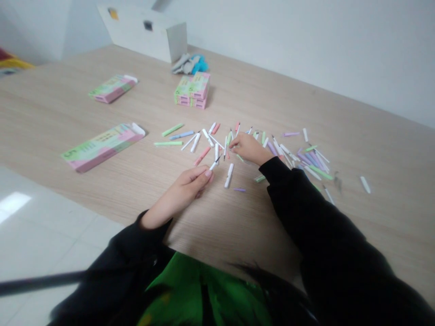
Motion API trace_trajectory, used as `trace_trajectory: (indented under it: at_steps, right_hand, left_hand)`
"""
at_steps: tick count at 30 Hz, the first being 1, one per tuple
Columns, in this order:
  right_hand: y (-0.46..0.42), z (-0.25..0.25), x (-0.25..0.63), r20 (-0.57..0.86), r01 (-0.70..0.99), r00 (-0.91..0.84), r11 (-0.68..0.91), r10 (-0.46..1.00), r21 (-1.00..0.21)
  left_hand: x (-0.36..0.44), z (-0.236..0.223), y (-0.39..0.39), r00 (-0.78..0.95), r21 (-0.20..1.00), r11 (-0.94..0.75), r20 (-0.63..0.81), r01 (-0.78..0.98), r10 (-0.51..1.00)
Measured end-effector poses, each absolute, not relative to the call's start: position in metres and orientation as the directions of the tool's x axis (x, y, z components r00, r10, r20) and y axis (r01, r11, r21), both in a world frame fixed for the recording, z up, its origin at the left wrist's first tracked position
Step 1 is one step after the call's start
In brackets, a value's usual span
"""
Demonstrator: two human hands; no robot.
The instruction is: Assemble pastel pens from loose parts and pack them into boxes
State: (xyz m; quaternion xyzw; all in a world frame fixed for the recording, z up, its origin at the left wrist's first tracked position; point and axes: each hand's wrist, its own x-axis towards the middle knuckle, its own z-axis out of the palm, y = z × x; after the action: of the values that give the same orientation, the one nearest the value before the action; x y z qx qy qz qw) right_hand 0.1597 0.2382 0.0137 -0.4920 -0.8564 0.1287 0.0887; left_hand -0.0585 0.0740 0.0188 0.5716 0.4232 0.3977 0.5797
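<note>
Left hand (195, 183) pinches white refill (214, 165); right hand (249, 147), curled, hold unclear from here, seemingly selects pen parts (229, 175); next, fine pinching needed.

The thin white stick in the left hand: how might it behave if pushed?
The stick looks slim and straight, so probably stiff and light. Seemingly round, it might roll on the table. Its narrow dark tip may be fragile.

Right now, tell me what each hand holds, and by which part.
The left hand pinches a thin white stick by the end away from its dark tip; whether the right hand grips anything cannot be told.
</note>
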Motion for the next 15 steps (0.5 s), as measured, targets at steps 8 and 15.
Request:
trace_trajectory:
  at_steps: [8, 15]
  right_hand:
    - [0.2341, 0.0178, 0.1548, -0.011, 0.831, -0.534, 0.523, 0.845, -0.193]
    - [0.2336, 0.0140, 0.1560, -0.022, 0.821, -0.566, 0.560, 0.824, -0.109]
  left_hand:
    - [-0.0573, 0.0161, 0.0748, 0.349, 0.998, 0.026, -0.045, 0.060, 0.936]
    - [-0.0554, 0.0167, 0.0766, 0.370, 0.996, 0.015, -0.047, 0.088, 0.928]
